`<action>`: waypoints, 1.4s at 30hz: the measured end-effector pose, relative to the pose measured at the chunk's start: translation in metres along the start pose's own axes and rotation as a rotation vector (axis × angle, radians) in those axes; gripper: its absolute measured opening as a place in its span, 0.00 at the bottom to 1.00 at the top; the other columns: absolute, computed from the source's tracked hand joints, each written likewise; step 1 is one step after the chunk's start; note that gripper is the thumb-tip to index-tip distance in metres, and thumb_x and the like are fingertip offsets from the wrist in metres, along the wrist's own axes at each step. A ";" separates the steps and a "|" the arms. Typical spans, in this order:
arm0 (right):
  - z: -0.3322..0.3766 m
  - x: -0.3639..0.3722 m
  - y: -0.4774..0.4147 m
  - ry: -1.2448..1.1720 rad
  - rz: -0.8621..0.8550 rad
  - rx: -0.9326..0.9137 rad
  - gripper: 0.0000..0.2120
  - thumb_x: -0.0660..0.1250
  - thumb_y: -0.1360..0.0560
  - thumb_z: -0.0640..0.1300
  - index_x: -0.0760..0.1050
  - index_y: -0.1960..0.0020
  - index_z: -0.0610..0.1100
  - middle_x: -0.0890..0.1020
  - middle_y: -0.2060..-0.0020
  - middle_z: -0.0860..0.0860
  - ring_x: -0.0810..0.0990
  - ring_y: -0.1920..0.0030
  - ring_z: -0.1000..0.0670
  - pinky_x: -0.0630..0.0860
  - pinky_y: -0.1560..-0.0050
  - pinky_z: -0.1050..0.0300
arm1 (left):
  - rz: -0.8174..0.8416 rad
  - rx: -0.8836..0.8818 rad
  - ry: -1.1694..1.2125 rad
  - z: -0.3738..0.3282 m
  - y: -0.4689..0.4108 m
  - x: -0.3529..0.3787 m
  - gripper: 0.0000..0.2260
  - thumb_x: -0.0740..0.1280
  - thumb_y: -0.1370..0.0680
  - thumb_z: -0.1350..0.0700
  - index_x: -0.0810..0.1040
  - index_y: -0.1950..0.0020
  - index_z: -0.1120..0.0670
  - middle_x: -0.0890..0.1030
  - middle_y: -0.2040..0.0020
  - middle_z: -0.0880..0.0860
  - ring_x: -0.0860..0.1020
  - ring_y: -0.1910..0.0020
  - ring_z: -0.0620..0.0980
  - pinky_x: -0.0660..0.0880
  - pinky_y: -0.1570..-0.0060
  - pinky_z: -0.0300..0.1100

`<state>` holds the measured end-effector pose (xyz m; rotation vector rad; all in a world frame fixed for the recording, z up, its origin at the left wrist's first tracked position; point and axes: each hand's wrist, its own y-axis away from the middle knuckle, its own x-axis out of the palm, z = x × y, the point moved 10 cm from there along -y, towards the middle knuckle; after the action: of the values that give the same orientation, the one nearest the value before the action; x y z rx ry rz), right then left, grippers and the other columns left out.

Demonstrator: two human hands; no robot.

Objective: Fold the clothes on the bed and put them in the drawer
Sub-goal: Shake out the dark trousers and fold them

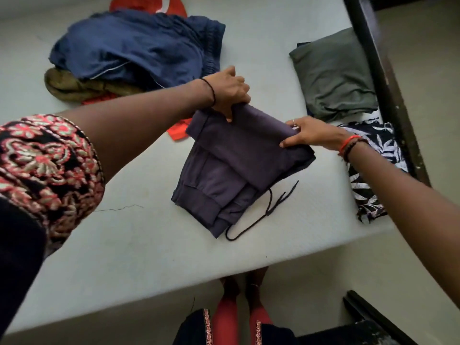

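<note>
Patterned sleeve point(44, 165) nearest; my left hand point(229, 92) and right hand point(311, 134) each pinch the purple trousers point(224, 175) on the bed point(124, 245). I'd fold square and tuck the drawstring point(268, 213).

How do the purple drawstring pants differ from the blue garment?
The purple drawstring pants lie folded in flat layers; the blue garment is a crumpled heap. The left hand and right hand grip the pants; nothing touches the blue garment. Both are on the bed.
</note>
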<state>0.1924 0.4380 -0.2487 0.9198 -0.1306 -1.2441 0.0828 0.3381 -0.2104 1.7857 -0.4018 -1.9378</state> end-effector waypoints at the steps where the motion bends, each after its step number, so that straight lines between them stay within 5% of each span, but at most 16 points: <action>1: 0.006 -0.014 0.000 0.039 -0.021 -0.006 0.15 0.74 0.31 0.37 0.79 0.46 0.47 0.83 0.59 0.50 0.79 0.63 0.56 0.76 0.64 0.69 | -0.039 -0.015 -0.004 0.004 0.001 -0.011 0.23 0.72 0.31 0.45 0.75 0.41 0.55 0.76 0.45 0.57 0.73 0.43 0.58 0.64 0.44 0.50; 6: 0.048 -0.049 0.015 0.495 -0.198 -0.096 0.15 0.73 0.30 0.42 0.78 0.44 0.45 0.81 0.55 0.44 0.78 0.55 0.45 0.68 0.62 0.58 | -0.335 -0.010 -0.082 0.003 0.029 -0.051 0.17 0.72 0.30 0.52 0.74 0.47 0.58 0.75 0.52 0.60 0.73 0.52 0.59 0.66 0.48 0.53; 10: 0.071 -0.005 0.055 0.809 -0.357 -0.134 0.15 0.67 0.30 0.45 0.72 0.43 0.46 0.81 0.50 0.41 0.79 0.49 0.38 0.65 0.60 0.53 | -0.573 -0.016 -0.183 -0.026 0.082 -0.033 0.06 0.60 0.23 0.57 0.71 0.46 0.54 0.73 0.57 0.55 0.73 0.59 0.55 0.65 0.50 0.49; 15: 0.065 0.120 0.102 0.884 -0.490 -0.348 0.24 0.77 0.41 0.42 0.77 0.46 0.42 0.79 0.60 0.44 0.78 0.63 0.41 0.73 0.65 0.51 | -0.606 0.006 -0.081 -0.081 0.148 0.039 0.16 0.58 0.24 0.64 0.71 0.37 0.54 0.75 0.54 0.55 0.74 0.57 0.55 0.65 0.45 0.50; 18: 0.039 0.190 0.113 0.839 -0.384 -0.313 0.28 0.78 0.40 0.46 0.77 0.42 0.44 0.79 0.56 0.46 0.77 0.63 0.45 0.74 0.67 0.53 | -0.498 0.073 0.000 -0.112 0.169 0.096 0.20 0.64 0.26 0.62 0.70 0.34 0.55 0.77 0.53 0.55 0.78 0.57 0.56 0.65 0.44 0.51; 21: 0.025 0.219 0.114 0.740 -0.291 -0.307 0.20 0.75 0.36 0.47 0.78 0.45 0.44 0.78 0.57 0.47 0.79 0.64 0.46 0.75 0.70 0.53 | -0.379 0.030 0.081 -0.120 0.174 0.136 0.28 0.73 0.30 0.48 0.71 0.34 0.54 0.79 0.49 0.56 0.80 0.53 0.55 0.64 0.41 0.50; 23: 0.026 0.205 0.110 0.633 -0.326 -0.323 0.10 0.70 0.29 0.42 0.77 0.48 0.43 0.77 0.59 0.47 0.79 0.63 0.44 0.76 0.69 0.52 | -0.394 -0.083 0.164 -0.115 0.173 0.134 0.19 0.62 0.24 0.44 0.74 0.39 0.54 0.79 0.51 0.54 0.79 0.54 0.55 0.65 0.43 0.48; 25: 0.030 0.172 0.102 0.516 -0.417 -0.319 0.07 0.67 0.27 0.39 0.77 0.48 0.42 0.79 0.58 0.46 0.78 0.59 0.43 0.77 0.63 0.51 | -0.495 -0.339 0.331 -0.101 0.175 0.125 0.18 0.56 0.22 0.42 0.75 0.47 0.54 0.78 0.54 0.53 0.77 0.57 0.55 0.65 0.49 0.46; 28: 0.023 0.119 0.075 0.291 -0.428 -0.191 0.12 0.64 0.23 0.40 0.75 0.41 0.39 0.78 0.47 0.43 0.75 0.45 0.43 0.72 0.44 0.52 | -0.661 -0.972 0.789 -0.086 0.203 0.137 0.13 0.65 0.23 0.46 0.74 0.53 0.57 0.75 0.56 0.55 0.73 0.57 0.54 0.65 0.53 0.47; 31: 0.013 0.088 0.039 0.189 -0.365 -0.108 0.18 0.66 0.24 0.47 0.72 0.37 0.41 0.76 0.41 0.43 0.72 0.40 0.44 0.67 0.39 0.56 | -0.802 -1.739 1.469 -0.132 0.236 0.193 0.21 0.71 0.26 0.48 0.73 0.48 0.66 0.77 0.50 0.64 0.76 0.51 0.61 0.70 0.48 0.53; 33: 0.003 0.079 0.016 0.070 -0.302 -0.025 0.23 0.70 0.27 0.53 0.71 0.36 0.43 0.75 0.41 0.44 0.73 0.40 0.46 0.69 0.40 0.55 | -0.829 -1.999 1.978 -0.189 0.221 0.215 0.29 0.72 0.29 0.43 0.72 0.43 0.66 0.77 0.47 0.64 0.77 0.49 0.60 0.72 0.48 0.49; 35: -0.013 0.087 0.000 -0.095 -0.167 0.103 0.29 0.71 0.30 0.59 0.69 0.35 0.46 0.75 0.43 0.47 0.74 0.43 0.48 0.70 0.43 0.56 | -0.779 -1.880 2.384 -0.230 0.182 0.216 0.37 0.72 0.35 0.34 0.71 0.41 0.62 0.79 0.46 0.58 0.77 0.49 0.56 0.74 0.47 0.48; 37: -0.024 0.101 -0.007 -0.135 -0.032 0.188 0.32 0.70 0.32 0.64 0.68 0.36 0.48 0.75 0.44 0.50 0.74 0.45 0.50 0.68 0.46 0.57 | -0.760 -1.680 2.545 -0.247 0.153 0.205 0.42 0.71 0.35 0.34 0.66 0.31 0.60 0.77 0.37 0.56 0.77 0.41 0.53 0.73 0.38 0.50; 42: -0.031 0.116 -0.015 -0.125 0.052 0.182 0.32 0.72 0.37 0.67 0.72 0.42 0.49 0.78 0.46 0.52 0.77 0.46 0.52 0.73 0.46 0.55 | -0.953 -1.492 2.699 -0.227 0.129 0.205 0.23 0.68 0.26 0.43 0.74 0.35 0.54 0.80 0.39 0.52 0.79 0.42 0.50 0.77 0.43 0.46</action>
<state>0.2402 0.3559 -0.3231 0.9888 -0.3698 -1.2562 0.3173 0.1440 -0.3436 1.3848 2.0125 1.2188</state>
